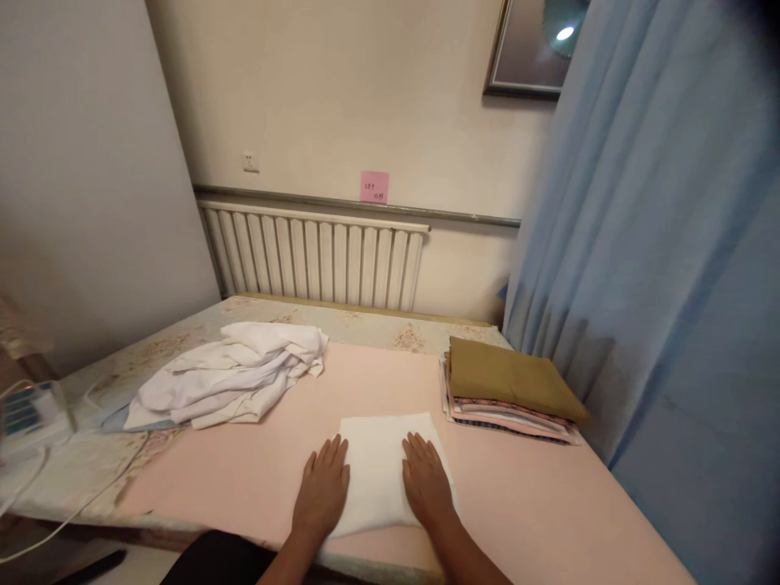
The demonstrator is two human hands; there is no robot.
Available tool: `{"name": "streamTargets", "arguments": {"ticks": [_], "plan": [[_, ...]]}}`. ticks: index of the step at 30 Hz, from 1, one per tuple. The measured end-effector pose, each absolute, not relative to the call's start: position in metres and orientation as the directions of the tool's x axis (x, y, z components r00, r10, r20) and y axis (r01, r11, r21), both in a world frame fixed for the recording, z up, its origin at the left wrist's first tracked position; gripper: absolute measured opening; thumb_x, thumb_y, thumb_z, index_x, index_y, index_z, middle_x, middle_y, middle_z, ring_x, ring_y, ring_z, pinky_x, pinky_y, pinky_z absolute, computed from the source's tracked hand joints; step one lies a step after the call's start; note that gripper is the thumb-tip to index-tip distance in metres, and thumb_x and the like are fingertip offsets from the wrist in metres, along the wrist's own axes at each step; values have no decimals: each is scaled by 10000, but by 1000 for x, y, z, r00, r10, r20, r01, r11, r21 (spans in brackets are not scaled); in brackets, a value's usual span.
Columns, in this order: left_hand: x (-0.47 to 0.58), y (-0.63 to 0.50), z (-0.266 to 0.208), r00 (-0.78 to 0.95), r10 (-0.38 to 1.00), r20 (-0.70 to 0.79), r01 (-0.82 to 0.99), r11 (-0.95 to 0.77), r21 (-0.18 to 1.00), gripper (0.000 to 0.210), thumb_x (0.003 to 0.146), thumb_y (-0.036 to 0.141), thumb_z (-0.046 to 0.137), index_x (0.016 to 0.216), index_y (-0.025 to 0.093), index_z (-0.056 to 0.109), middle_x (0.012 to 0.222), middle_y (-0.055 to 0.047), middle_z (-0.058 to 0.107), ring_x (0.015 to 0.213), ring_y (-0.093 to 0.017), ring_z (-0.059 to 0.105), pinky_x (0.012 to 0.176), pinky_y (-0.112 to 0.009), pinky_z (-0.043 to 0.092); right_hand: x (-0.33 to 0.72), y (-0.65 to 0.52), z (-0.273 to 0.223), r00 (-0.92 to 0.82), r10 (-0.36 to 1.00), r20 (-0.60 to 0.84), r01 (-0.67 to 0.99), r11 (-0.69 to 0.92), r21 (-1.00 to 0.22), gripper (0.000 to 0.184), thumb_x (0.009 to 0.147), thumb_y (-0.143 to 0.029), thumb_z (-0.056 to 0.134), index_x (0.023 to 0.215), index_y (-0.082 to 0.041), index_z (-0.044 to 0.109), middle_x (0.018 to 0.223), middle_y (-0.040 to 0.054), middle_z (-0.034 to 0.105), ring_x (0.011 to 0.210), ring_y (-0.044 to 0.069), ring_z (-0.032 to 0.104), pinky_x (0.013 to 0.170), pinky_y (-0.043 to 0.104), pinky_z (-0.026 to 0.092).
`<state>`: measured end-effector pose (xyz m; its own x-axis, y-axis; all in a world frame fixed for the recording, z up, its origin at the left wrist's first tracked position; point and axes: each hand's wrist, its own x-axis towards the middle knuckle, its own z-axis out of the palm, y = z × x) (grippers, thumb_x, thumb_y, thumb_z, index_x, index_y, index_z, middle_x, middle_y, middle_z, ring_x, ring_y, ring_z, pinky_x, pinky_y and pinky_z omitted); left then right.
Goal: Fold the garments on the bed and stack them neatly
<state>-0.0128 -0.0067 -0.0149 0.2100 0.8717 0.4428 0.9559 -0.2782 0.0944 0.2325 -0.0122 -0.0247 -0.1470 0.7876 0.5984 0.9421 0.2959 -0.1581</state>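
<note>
A white folded cloth (376, 467) lies flat on the pink sheet (256, 467) in front of me. My left hand (322, 487) rests palm down along the cloth's left edge, fingers stretched forward. On the right part of the cloth lies my right hand (426, 479), flat too, its fingers pointing away from me. Neither hand grips anything.
A crumpled white cloth heap (235, 374) lies at the left. To the right stands a stack of folded fabrics with an olive piece (515, 374) on top. A blue curtain (658, 244) hangs on the right. A white cable (79, 512) crosses the left corner; a radiator (317, 252) is behind.
</note>
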Motion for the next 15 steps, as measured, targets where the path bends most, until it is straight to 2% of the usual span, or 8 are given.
{"name": "streamTargets", "arguments": {"ticks": [15], "plan": [[-12,-6,-15,201,878,434,958,-269,100,483,933,289,345,1381,203,503,1448,-82,493,1335,-266,451,1088,-489,353,233,-12,-24,-146,787,600,941,297,-160,388,937,-190,401,1271,-167,598,1358,81,574,1326,212,451,1142,412,288]]}}
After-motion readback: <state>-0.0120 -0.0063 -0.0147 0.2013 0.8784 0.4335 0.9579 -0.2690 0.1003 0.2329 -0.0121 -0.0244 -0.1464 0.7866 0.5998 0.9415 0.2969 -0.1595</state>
